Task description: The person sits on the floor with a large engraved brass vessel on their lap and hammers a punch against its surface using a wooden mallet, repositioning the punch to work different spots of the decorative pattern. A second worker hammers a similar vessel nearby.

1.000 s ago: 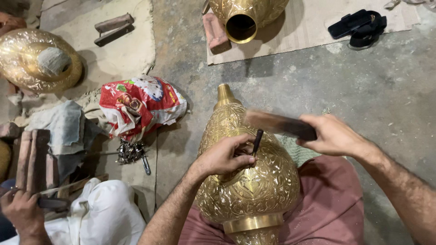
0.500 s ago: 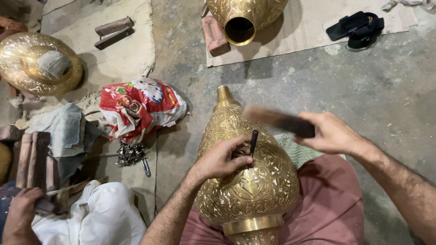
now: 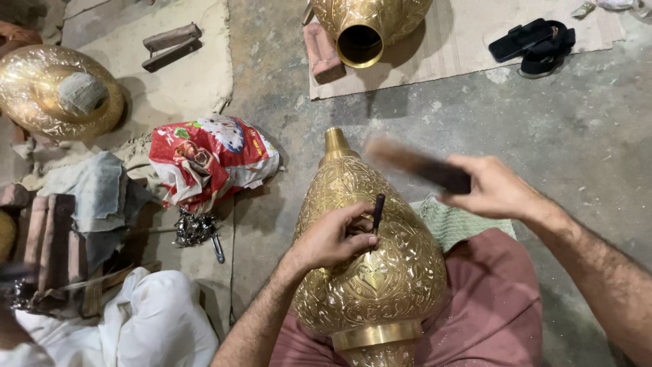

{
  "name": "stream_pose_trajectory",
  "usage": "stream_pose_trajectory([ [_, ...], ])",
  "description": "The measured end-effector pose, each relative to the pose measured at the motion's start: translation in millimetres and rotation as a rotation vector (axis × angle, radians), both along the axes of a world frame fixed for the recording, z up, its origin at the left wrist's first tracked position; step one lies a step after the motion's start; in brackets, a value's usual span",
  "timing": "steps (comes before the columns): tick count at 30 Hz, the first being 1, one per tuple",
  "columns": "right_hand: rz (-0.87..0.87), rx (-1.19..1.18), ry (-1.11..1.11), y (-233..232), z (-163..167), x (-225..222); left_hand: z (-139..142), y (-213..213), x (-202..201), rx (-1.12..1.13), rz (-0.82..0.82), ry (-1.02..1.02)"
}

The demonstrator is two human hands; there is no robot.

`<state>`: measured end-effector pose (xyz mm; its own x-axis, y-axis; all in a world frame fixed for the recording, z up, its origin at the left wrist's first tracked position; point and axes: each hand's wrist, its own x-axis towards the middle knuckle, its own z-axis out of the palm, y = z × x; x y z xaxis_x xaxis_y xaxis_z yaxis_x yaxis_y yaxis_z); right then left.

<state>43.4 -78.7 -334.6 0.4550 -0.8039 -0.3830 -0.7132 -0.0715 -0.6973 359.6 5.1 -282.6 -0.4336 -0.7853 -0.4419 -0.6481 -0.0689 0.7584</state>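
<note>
A large engraved brass vessel (image 3: 380, 272) lies across my lap, its narrow neck pointing away from me. My left hand (image 3: 333, 238) rests on its upper side and grips a thin dark chisel (image 3: 377, 207), tip down on the metal. My right hand (image 3: 492, 187) is closed around the handle of a dark wooden mallet (image 3: 414, 163). The mallet is blurred and hangs just above and right of the chisel's top.
A second brass vessel (image 3: 367, 24) lies on a mat beside a brick (image 3: 322, 51), with black sandals (image 3: 536, 44) to the right. At left are a red printed bag (image 3: 207, 160), a bunch of keys (image 3: 197, 231), a brass dome (image 3: 58, 92), wooden blocks (image 3: 170, 44) and another person's white-clad knee (image 3: 149, 326).
The mallet has lifted slightly and is now blurred with motion. The other person's hand at lower left has dropped out of view. My left hand and the chisel have stayed put.
</note>
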Motion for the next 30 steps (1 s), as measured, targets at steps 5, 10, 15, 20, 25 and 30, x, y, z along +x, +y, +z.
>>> stream_pose_trajectory([
  [5, 0.168, -0.071, 0.265, 1.4, 16.9, 5.7, 3.3, 2.9, -1.0, -0.026, 0.016, -0.006],
  [10, 0.083, -0.053, 0.123, 5.2, 12.3, 5.6, 2.4, 3.0, -0.7, -0.008, 0.024, -0.027],
  [15, 0.023, -0.179, -0.229, 1.0, 2.3, 3.9, 3.2, 4.0, -0.1, -0.030, 0.043, 0.051],
  [20, 0.074, -0.139, 0.016, -5.3, 7.8, 7.0, 5.8, 3.6, -0.4, 0.082, 0.082, 0.045],
  [25, 0.098, -0.164, -0.011, -3.7, 6.6, 12.5, 4.4, 9.2, 4.1, -0.003, 0.067, -0.016],
  [30, -0.070, -0.068, -0.386, -4.3, -4.8, 13.7, 1.7, 13.2, 6.7, 0.002, 0.098, -0.006],
])
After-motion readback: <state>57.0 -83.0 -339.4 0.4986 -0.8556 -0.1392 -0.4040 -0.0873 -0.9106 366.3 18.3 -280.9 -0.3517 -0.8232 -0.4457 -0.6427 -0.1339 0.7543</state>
